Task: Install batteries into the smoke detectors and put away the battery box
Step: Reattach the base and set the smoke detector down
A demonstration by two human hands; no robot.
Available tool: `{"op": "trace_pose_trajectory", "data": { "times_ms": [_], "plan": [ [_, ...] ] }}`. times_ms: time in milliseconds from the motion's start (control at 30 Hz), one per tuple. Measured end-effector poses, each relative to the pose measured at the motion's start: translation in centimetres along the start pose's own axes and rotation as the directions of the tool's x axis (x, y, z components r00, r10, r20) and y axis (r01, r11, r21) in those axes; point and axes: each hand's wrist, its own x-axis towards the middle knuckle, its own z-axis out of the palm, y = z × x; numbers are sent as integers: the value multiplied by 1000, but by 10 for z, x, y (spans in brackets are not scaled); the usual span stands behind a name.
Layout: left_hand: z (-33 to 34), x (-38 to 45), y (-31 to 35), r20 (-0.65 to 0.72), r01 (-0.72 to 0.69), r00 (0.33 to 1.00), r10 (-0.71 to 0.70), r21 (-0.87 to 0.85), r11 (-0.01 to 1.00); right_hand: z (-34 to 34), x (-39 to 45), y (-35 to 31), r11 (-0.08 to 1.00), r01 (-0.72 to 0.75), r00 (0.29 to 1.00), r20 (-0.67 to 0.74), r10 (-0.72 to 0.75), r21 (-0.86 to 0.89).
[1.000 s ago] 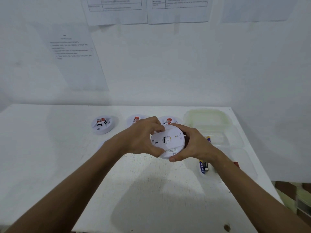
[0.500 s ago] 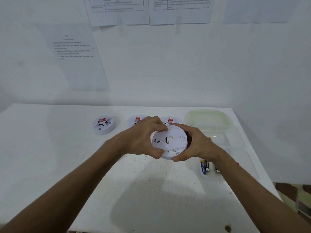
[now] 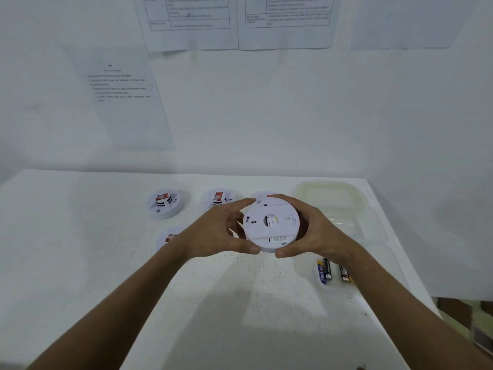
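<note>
Both hands hold a round white smoke detector (image 3: 270,225) above the white table (image 3: 80,236), its back plate facing me. My left hand (image 3: 221,231) grips its left rim and my right hand (image 3: 312,231) grips its right rim. Other white detectors with red labels lie behind: one at the far left (image 3: 165,204), one in the middle (image 3: 218,197), one mostly hidden behind the held unit, and one partly hidden under my left wrist (image 3: 169,237). Several batteries (image 3: 325,271) lie in a clear plastic battery box (image 3: 381,252) on the right.
The clear box's lid (image 3: 328,193) lies at the back right of the table. Paper sheets (image 3: 125,102) hang on the white wall behind. The table's right edge (image 3: 416,284) runs close to the box, with a drop beyond it.
The held detector has turned between my hands and its back plate now sits flatter toward me. My fingers have shifted around the rim. Nothing on the table has moved.
</note>
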Motion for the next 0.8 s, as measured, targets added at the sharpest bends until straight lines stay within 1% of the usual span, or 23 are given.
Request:
{"op": "trace_pose_trajectory", "data": {
  "times_ms": [67, 133, 200, 267, 333, 433, 500, 600, 700, 800],
  "plan": [
    [-1, 0, 0, 7, -22, 1000, 22, -29, 999, 2, 1, -1, 1000, -9, 1000, 0, 9, -17],
    [-2, -1, -3, -1, -23, 1000, 23, -47, 999, 4, 2, -1, 997, -30, 999, -12, 30, -75],
    [-3, -1, -7, -21, -13, 1000, 12, -57, 998, 6, 2, 0, 981, -56, 998, -45, 48, -185],
    [-3, -1, -8, -29, -9, 1000, 7, -69, 998, 7, 2, 1, 946, -37, 998, -67, 17, -321],
    [-4, -1, -8, -26, -8, 1000, 6, -67, 998, 9, 4, 0, 912, -13, 999, -47, -6, -409],
    [-6, 0, -7, -16, 1, 1000, -2, -62, 998, 11, 6, -6, 875, 10, 1000, 6, -9, -484],
    [-9, 0, -5, -10, -4, 1000, 4, -50, 999, 9, 6, -8, 875, 24, 1000, 15, -19, -484],
    [-10, -1, -1, -17, -35, 999, 35, -21, 999, 9, 6, -11, 881, -4, 999, 33, 22, -473],
    [-7, 0, -1, -53, -28, 998, 25, -56, 998, 10, 6, -10, 878, -26, 996, 58, 61, -478],
    [-5, -1, -6, -73, -9, 997, 5, -62, 998, 12, 8, -9, 917, -48, 995, 65, 81, -396]
  ]
}}
